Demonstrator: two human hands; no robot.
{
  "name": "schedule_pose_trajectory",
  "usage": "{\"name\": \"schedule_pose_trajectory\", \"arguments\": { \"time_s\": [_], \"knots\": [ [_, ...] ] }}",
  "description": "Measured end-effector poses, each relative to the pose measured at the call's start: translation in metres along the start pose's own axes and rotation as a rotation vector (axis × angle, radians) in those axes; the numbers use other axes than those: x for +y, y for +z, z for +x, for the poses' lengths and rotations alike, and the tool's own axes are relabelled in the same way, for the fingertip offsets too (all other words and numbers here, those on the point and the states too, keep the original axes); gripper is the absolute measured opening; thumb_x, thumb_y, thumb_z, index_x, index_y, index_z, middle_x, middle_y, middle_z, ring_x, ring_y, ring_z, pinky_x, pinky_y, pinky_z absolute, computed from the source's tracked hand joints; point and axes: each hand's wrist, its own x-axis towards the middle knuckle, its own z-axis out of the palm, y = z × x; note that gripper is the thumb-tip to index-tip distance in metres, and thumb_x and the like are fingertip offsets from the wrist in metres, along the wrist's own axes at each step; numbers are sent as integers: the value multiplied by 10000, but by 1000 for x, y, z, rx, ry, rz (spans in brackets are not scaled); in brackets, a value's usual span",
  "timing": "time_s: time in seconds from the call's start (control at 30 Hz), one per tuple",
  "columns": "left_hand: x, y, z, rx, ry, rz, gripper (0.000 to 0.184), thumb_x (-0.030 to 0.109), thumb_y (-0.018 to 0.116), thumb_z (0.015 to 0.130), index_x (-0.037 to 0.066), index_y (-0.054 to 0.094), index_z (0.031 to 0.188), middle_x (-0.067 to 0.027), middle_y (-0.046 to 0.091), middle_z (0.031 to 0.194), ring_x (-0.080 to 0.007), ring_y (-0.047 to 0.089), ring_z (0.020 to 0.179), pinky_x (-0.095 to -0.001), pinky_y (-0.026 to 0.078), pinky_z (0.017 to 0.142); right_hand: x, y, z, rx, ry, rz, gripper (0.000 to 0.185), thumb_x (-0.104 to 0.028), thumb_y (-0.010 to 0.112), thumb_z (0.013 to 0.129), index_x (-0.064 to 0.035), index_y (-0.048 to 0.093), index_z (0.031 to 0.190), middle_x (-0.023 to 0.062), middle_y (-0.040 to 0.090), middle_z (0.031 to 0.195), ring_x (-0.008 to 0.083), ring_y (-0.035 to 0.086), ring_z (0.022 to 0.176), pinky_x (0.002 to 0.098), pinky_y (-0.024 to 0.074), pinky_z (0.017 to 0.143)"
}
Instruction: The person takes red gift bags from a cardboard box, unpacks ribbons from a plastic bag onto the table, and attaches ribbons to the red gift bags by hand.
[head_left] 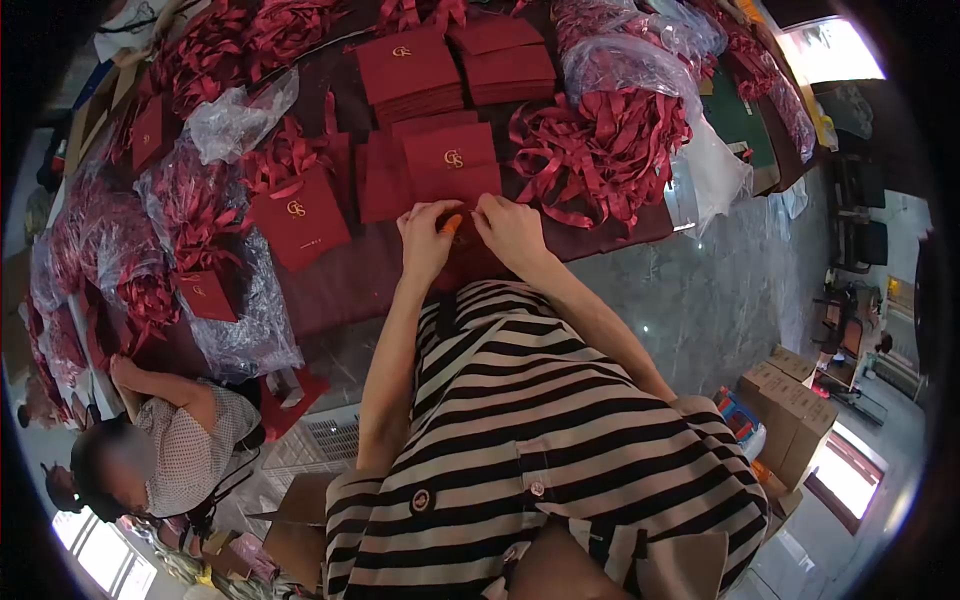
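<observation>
A dark red paper bag (470, 262), partly hidden, is between my hands at the table's near edge. My left hand (425, 240) is closed at its upper left edge, fingers bent. A small orange piece (453, 224) shows at my left thumb; whether it is worn or held I cannot make out. My right hand (510, 232) pinches the bag's upper right side, its fingertips partly hidden. Just beyond my fingers lie flat red bags with a gold logo (450, 165). A red bag with ribbon handles (298, 220) lies to the left.
Stacks of red bags (410, 75) stand farther back. Piles of red ribbon (610, 150) and clear plastic wrapping (635, 65) flank them. Another person (190, 430) sits at the table's left side. Cardboard boxes (785, 415) stand on the floor at right, a white crate (315, 440) at left.
</observation>
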Motion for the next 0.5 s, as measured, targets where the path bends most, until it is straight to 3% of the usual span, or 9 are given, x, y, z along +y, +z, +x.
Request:
{"name": "schedule_pose_trajectory", "arguments": {
  "time_s": [0.1, 0.2, 0.33, 0.5],
  "knots": [
    [7, 7, -7, 34, -15, -33, 221, 107, 657, 816, 113, 687, 1035, -57, 682, 963, -230, 580, 964, -381, 348, 912, -3, 1, 1, -10, -41, -51, 153, -182, 630, 820, -70, 530, 847, 111, 612, 725, 332, 632, 614, 417, 491, 495],
    [13, 16, -15, 231, 159, 217, 217, 59, 651, 788, 72, 668, 1004, -73, 680, 944, -264, 590, 941, -375, 411, 791, -8, 2, 4, -64, -25, -174, 146, -181, 633, 804, -70, 543, 833, 121, 623, 720, 333, 640, 623, 422, 499, 507],
    [10, 17, -15, 256, 108, 152, 224, 67, 659, 784, 74, 666, 1008, -83, 675, 942, -278, 596, 921, -380, 424, 777, -5, -1, 9, -98, 18, -26, 133, -180, 625, 801, -66, 557, 818, 134, 639, 725, 344, 645, 629, 443, 504, 527],
    [20, 14, -17, 233, 97, 124, 189, 68, 643, 808, 72, 667, 995, -90, 672, 924, -295, 607, 911, -391, 459, 804, -11, 3, 9, -139, 19, -166, 140, -187, 616, 821, -55, 572, 834, 146, 654, 755, 354, 646, 647, 467, 503, 559]
  ]
}}
